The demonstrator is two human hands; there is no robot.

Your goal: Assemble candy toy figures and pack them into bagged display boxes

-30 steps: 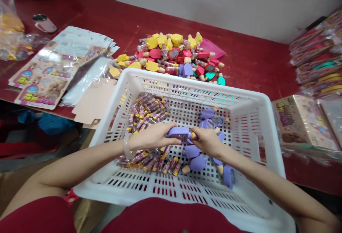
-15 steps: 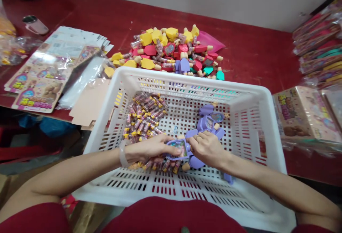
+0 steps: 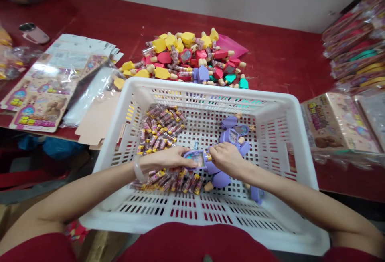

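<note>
Over the middle of a white basket (image 3: 141, 83), my left hand (image 3: 170, 158) is closed on a purple popsicle-shaped toy case (image 3: 196, 158) with a picture window, its thumb along the lower edge. My right hand (image 3: 229, 160) is a fist at the case's right end. A small tube with a yellow band (image 3: 208, 156) shows between case and fist; the rest is hidden by my fingers. Many small clear tubes with yellow ends (image 3: 162, 134) lie in the basket's left half. Several purple toy cases with beige stubs (image 3: 231, 136) lie in the right half.
Beyond the basket, yellow, red, purple and green toys (image 3: 188, 55) are heaped on the red table (image 3: 279, 57). Printed cards (image 3: 40, 109) and a pink mug (image 3: 34, 33) are at left. Bagged packs (image 3: 357, 53) and a printed box (image 3: 331, 123) stand at right.
My right hand has drawn slightly away from the purple case, so more of the yellow-banded tube shows between them. The whole view has shifted slightly.
</note>
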